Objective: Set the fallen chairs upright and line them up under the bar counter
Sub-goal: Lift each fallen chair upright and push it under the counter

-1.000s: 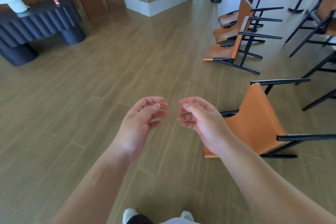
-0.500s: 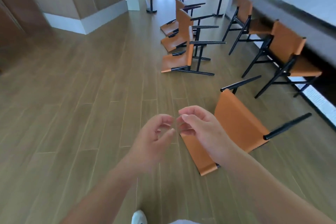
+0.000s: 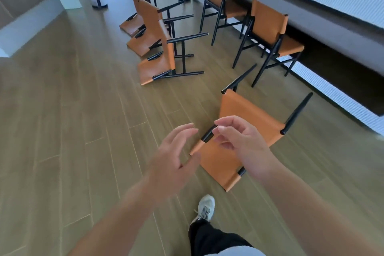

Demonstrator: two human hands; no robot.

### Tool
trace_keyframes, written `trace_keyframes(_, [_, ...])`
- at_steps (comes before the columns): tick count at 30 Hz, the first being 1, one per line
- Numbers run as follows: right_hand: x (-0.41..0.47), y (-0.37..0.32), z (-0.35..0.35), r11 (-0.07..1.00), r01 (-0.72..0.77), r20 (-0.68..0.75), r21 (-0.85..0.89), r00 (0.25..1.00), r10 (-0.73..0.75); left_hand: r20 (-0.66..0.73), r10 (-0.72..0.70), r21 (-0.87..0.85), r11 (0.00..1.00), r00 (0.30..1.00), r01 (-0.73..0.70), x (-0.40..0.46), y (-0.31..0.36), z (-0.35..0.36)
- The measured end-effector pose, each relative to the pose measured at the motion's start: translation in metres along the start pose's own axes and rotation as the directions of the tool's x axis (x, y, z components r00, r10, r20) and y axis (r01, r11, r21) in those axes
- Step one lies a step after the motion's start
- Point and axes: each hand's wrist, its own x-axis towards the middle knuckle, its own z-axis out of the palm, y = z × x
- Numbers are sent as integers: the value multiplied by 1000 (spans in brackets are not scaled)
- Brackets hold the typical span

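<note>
Wood-plank floor (image 3: 62,131), fallen orange leather chair with black frame (image 3: 245,114) lay at one o'clock beyond empty left hand (image 3: 174,164) and right hand (image 3: 243,141), fingers loosely curled

No readable text anywhere from my end. I checked the orange chairs, the surface along the right & the shoe at the bottom of the view: no labels, brands, nos. or signs I can make out.
</note>
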Motion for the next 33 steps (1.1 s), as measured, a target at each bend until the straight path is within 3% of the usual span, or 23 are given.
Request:
trace_keyframes(3, [40,8,-5,999,-7,-39,46,999,8,53,94,97,990,994,-98,33,-13,6])
trace_keyframes(9, [134,8,-13,992,-44,-86,122,995,55,137,106,164,978,985,-128,117,-47,5])
trace_keyframes(14, [191,3,-39,992,-39,-118,117,992,53,175,125,197,967,977,-159,190,-64,18])
trace_keyframes(19, [213,7,-66,996,3,-209,92,978,16,238,248,213,930,939,-300,232,-66,32])
trace_keyframes(28, [213,32,-78,937,43,-365,-346,914,-177,410,273,161,917,870,-364,284,-80,50])
trace_keyframes(33, [210,42,-66,871,-66,-454,-486,871,-187,528,297,56,923,796,-382,305,-105,57])
